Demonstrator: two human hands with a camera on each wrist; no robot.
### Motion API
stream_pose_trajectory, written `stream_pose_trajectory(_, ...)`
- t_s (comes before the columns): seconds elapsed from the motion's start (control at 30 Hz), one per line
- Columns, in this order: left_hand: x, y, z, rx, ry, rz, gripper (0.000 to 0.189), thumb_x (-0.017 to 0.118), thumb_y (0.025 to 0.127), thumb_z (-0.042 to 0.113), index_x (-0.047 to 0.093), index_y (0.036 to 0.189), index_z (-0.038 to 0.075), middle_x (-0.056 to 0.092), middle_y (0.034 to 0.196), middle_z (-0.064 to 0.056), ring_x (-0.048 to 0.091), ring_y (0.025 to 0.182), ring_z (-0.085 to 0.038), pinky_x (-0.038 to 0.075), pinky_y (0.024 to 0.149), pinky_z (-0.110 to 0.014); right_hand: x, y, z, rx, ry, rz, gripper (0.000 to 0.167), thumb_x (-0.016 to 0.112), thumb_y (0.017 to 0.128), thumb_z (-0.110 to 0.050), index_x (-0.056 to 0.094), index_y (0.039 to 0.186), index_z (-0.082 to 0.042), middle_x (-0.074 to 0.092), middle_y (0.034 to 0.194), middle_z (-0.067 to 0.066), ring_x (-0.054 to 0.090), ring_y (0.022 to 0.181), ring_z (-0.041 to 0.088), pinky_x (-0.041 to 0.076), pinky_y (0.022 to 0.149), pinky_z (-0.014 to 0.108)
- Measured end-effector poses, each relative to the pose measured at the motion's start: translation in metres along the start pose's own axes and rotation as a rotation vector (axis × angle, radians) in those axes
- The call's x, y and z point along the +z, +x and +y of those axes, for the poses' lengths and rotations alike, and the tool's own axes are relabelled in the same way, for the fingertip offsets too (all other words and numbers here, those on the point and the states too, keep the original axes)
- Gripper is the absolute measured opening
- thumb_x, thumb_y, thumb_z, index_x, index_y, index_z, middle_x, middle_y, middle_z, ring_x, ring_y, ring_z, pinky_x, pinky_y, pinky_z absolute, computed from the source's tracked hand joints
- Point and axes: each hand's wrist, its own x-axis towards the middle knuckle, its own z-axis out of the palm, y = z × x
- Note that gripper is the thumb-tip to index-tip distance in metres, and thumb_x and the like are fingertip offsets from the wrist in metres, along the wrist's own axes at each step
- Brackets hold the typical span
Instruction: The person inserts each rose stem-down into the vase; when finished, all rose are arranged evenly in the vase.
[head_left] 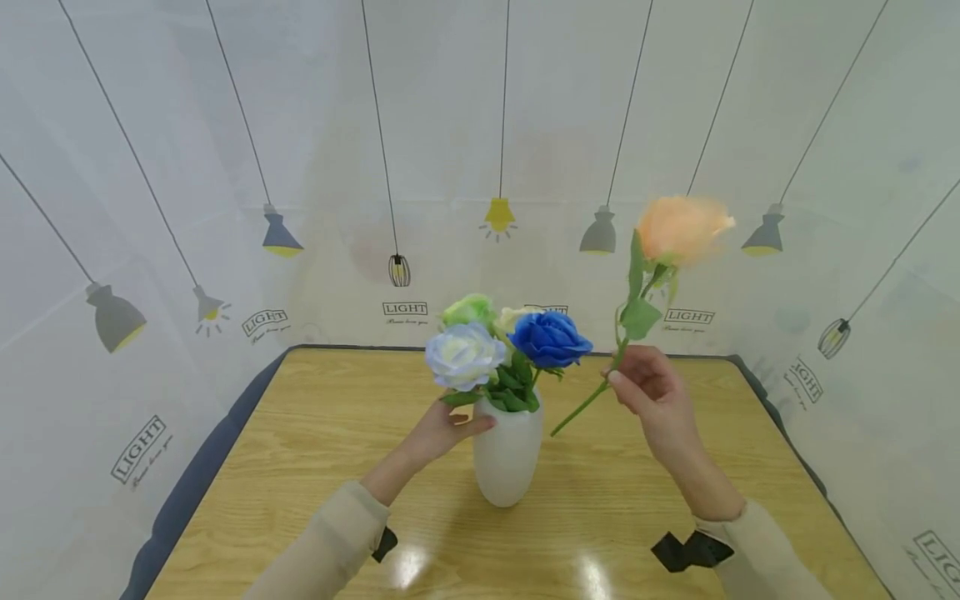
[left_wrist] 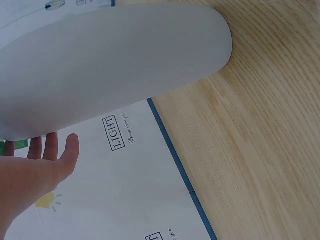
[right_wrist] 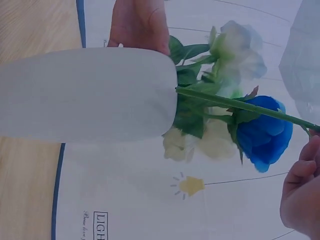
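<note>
A white vase (head_left: 507, 454) stands upright on the table, holding a pale blue rose (head_left: 465, 356), a deep blue rose (head_left: 551, 337), a green bloom (head_left: 468, 310) and a cream bloom (right_wrist: 215, 140). My left hand (head_left: 446, 429) holds the vase's left side near the rim, thumb towards me; the left wrist view shows its fingertips (left_wrist: 51, 142) partly hidden by the vase. To the vase's right, my right hand (head_left: 660, 400) pinches the green stem of a peach rose (head_left: 682, 229). That rose tilts up to the right, its stem's lower end beside the vase.
The wooden table (head_left: 337, 467) has a dark blue edge (head_left: 225, 433). Behind and at both sides hangs a white sheet (head_left: 435, 125) printed with lamps and lettering. Black bands (head_left: 692, 552) are on both sleeves.
</note>
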Motion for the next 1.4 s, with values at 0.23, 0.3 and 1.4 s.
stream_pose_trajectory(0.23,-0.001,0.0,0.004,-0.014,-0.008,0.0,0.06,0.067,0.08,0.021,0.038,0.132,0.015,0.034,0.135,-0.005,0.032,0.12,-0.028,0.031,0.092,-0.05,0.021,0.017,-0.02,-0.06,0.032,0.01,0.019,0.051,0.081,0.014,0.054,0.098,0.007,0.061,0.083,0.006,0.05,0.064,0.012,0.039,0.051,0.021)
stream_pose_trajectory(0.3,-0.001,-0.003,0.011,-0.01,-0.007,-0.004,0.06,0.066,0.081,0.02,0.037,0.133,0.012,0.033,0.135,-0.007,0.032,0.12,-0.03,0.031,0.091,-0.051,0.028,0.022,-0.023,-0.081,0.037,0.013,0.018,0.051,0.081,0.014,0.054,0.098,0.008,0.061,0.084,0.006,0.052,0.066,0.014,0.041,0.052,0.021)
stream_pose_trajectory(1.4,-0.001,-0.003,0.01,0.006,-0.014,0.0,0.057,0.066,0.08,0.025,0.04,0.13,0.015,0.038,0.131,-0.003,0.033,0.119,-0.025,0.03,0.092,-0.052,0.069,0.007,0.015,-0.143,-0.425,-0.16,0.016,0.059,0.076,0.014,0.058,0.09,0.006,0.054,0.066,0.01,0.032,0.044,0.012,0.028,0.038,0.023)
